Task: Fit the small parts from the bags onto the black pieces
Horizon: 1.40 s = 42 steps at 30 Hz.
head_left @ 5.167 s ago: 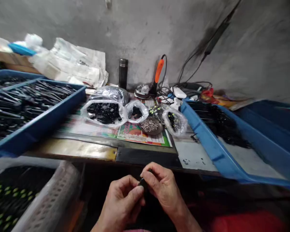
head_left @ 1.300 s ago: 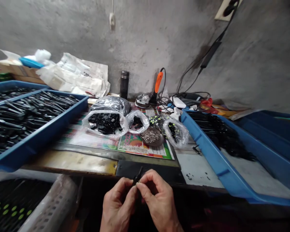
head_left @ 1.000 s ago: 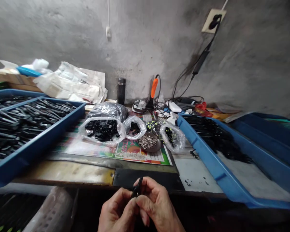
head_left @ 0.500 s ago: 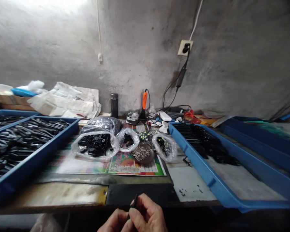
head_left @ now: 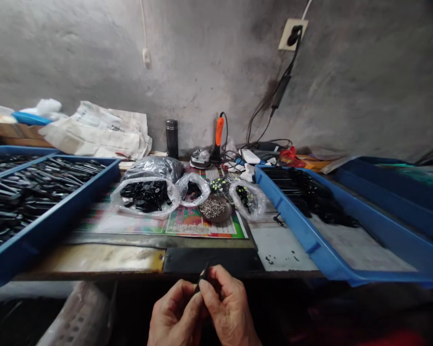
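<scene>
Just in front of the table's near edge, my left hand [head_left: 175,312] and my right hand [head_left: 228,303] meet, fingertips together. Both pinch a slim black plastic piece [head_left: 202,278], whose tip points up and away from me. Fingers cover most of it, so its exact kind is hidden. Beyond the hands, on the table, lie a round dish of small silver screws [head_left: 213,209], an open bag of black parts [head_left: 144,194], a smaller bag of dark bits [head_left: 192,190] and a bag of black and yellow-green parts [head_left: 246,199].
On the left, a blue tray [head_left: 110,166] is heaped with long black parts. A second blue tray [head_left: 292,211] on the right holds dark parts at its far end. Behind the bags stand a black flask [head_left: 171,139] and an orange-handled tool [head_left: 219,132] with its cord.
The view has tipped downward, so more of both hands shows and the table sits higher in the picture. Both hands still grip the black piece.
</scene>
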Each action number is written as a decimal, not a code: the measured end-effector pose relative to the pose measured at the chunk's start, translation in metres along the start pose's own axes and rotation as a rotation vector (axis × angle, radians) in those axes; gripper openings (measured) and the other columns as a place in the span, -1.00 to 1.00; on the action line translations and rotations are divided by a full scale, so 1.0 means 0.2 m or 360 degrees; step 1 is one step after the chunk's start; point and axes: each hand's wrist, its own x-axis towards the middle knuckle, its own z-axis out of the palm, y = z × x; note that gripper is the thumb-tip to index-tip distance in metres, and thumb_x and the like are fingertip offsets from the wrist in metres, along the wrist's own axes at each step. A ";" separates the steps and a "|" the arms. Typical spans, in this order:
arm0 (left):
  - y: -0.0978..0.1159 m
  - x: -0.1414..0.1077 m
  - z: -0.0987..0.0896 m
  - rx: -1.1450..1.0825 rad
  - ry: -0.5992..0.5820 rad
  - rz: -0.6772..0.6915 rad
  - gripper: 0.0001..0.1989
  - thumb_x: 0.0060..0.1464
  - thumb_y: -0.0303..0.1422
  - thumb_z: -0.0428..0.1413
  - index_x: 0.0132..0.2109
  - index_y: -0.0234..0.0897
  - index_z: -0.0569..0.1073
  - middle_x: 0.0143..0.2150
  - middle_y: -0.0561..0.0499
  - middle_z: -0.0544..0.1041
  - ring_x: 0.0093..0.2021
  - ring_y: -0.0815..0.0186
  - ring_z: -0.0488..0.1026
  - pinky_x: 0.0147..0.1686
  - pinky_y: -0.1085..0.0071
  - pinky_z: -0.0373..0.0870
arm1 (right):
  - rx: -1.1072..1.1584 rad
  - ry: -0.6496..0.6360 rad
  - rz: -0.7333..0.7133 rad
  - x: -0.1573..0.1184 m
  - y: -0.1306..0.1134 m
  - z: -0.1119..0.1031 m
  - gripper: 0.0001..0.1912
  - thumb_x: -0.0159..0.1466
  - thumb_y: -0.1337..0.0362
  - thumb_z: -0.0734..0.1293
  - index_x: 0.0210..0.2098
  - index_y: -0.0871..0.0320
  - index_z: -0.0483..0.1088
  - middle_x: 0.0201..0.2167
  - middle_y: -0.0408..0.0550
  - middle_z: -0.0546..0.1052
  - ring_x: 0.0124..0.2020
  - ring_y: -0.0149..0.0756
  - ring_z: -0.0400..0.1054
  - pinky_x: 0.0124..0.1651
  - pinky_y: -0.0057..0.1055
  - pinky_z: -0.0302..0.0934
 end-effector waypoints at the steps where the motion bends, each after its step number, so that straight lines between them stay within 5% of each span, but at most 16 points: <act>1: 0.00 0.00 0.00 0.0008 0.0015 -0.0015 -0.56 -0.27 -0.06 0.44 -0.50 -0.34 0.51 -0.62 0.10 0.40 -0.63 0.54 0.20 -0.62 0.64 0.14 | 0.0049 -0.0013 0.0030 0.00 0.00 0.00 -0.70 0.29 0.11 0.25 -0.47 0.17 0.27 -0.56 -0.20 0.29 -0.51 -0.42 0.17 -0.48 -0.56 0.09; 4: 0.02 -0.02 0.00 0.0049 0.0022 -0.0038 -0.56 -0.22 -0.04 0.41 -0.48 -0.35 0.50 -0.66 0.12 0.38 -0.71 0.61 0.06 -0.73 0.65 -0.08 | 0.0244 -0.0141 0.0147 0.01 -0.03 -0.02 -0.69 0.30 0.08 0.28 -0.43 0.18 0.28 -0.55 -0.22 0.28 -0.55 -0.47 0.14 -0.52 -0.58 0.08; 9: 0.04 -0.03 0.01 0.0106 -0.0044 -0.0051 -0.51 -0.20 0.00 0.39 -0.49 -0.37 0.45 -0.66 0.11 0.38 -0.72 0.61 0.09 -0.72 0.65 -0.07 | 0.0401 -0.0343 0.0306 0.01 -0.06 -0.07 -0.76 0.33 0.12 0.26 -0.32 0.19 0.33 -0.60 -0.27 0.30 -0.67 -0.54 0.05 -0.63 -0.61 -0.03; 15: 0.00 -0.03 -0.03 0.0135 -0.0070 -0.0108 -0.51 -0.15 0.01 0.36 -0.44 -0.35 0.44 -0.63 0.15 0.34 -0.70 0.59 0.12 -0.71 0.64 -0.02 | 0.0226 -0.0164 0.0187 -0.01 -0.02 -0.02 -0.75 0.29 0.15 0.29 -0.42 0.19 0.30 -0.54 -0.23 0.31 -0.56 -0.47 0.21 -0.51 -0.59 0.14; 22: 0.03 -0.03 -0.05 0.0109 -0.0198 -0.0194 -0.55 -0.09 -0.02 0.33 -0.41 -0.34 0.43 -0.59 0.10 0.43 -0.71 0.58 0.16 -0.72 0.63 0.02 | 0.0283 -0.0210 0.0194 0.02 -0.02 -0.09 -0.65 0.31 0.00 0.35 -0.20 0.20 0.45 -0.54 -0.23 0.32 -0.65 -0.54 0.07 -0.64 -0.60 -0.07; 28: 0.02 -0.05 -0.04 0.0014 -0.0376 -0.0289 -0.58 -0.07 -0.05 0.34 -0.41 -0.33 0.43 -0.61 0.10 0.45 -0.75 0.61 0.14 -0.75 0.65 -0.01 | 0.0658 -0.0420 0.0376 0.05 -0.01 -0.12 -0.48 0.28 -0.16 0.32 -0.44 0.22 0.38 -0.69 -0.27 0.20 -0.70 -0.56 -0.03 -0.67 -0.61 -0.17; 31: 0.01 -0.05 -0.02 -0.0009 -0.0296 -0.0311 -0.55 -0.12 -0.03 0.35 -0.43 -0.33 0.41 -0.60 0.09 0.47 -0.76 0.60 0.16 -0.76 0.65 0.00 | 0.0486 -0.0278 0.0300 0.04 -0.01 -0.09 -0.49 0.30 -0.14 0.29 -0.49 0.20 0.34 -0.68 -0.27 0.19 -0.69 -0.53 -0.03 -0.65 -0.58 -0.12; 35: 0.02 -0.04 0.00 -0.0004 -0.0222 -0.0303 -0.51 -0.19 0.00 0.37 -0.46 -0.34 0.41 -0.62 0.09 0.47 -0.77 0.58 0.17 -0.77 0.63 0.02 | -0.0104 0.0169 -0.0153 0.00 -0.04 -0.05 -0.59 0.40 0.08 0.22 -0.49 0.19 0.37 -0.61 -0.19 0.33 -0.56 -0.45 0.20 -0.47 -0.55 0.10; 42: 0.04 -0.04 0.00 0.0049 -0.0152 -0.0287 -0.50 -0.26 0.00 0.40 -0.45 -0.33 0.41 -0.63 0.07 0.48 -0.76 0.56 0.18 -0.76 0.61 0.04 | 0.0098 0.0015 0.0027 0.00 -0.05 -0.07 -0.61 0.39 0.04 0.24 -0.42 0.18 0.41 -0.61 -0.22 0.30 -0.62 -0.48 0.13 -0.56 -0.56 0.04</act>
